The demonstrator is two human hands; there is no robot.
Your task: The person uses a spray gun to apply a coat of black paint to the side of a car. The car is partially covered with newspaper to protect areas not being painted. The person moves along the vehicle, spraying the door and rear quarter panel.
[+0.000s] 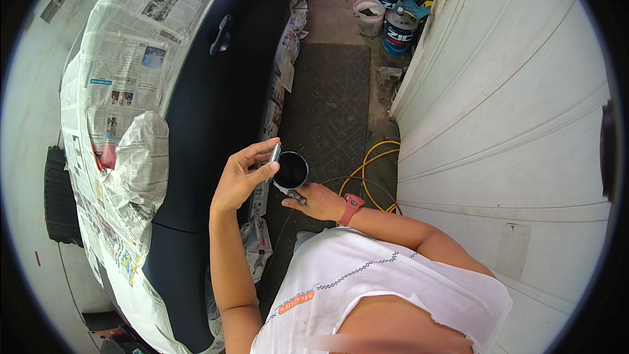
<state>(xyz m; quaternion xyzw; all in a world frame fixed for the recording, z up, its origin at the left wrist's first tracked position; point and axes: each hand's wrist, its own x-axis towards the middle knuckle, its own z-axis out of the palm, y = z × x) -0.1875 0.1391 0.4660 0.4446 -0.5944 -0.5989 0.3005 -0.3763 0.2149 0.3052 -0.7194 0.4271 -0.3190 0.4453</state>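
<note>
My right hand point(318, 203) is closed round the body of a spray gun, held low in front of me beside the car. Its round paint cup point(292, 172) is uncovered, with a dark inside. Between the thumb and fingers of my left hand point(237, 177) is a small round lid point(275, 155), seen nearly edge-on at the cup's left rim. Whether lid and rim touch, I cannot tell. To the left stands the car's dark, matt side panel point(196, 131) with a door handle point(221, 35). Most of the gun is hidden under the cup and my right hand.
Newspaper point(124, 46) covers the car's roof, windows and mirror. A yellow hose point(364, 169) loops on the floor at right, by a white wall point(498, 124). Farther off stand a white bucket point(369, 19) and a blue-and-black pail point(399, 31). A dark mat point(331, 85) lies between.
</note>
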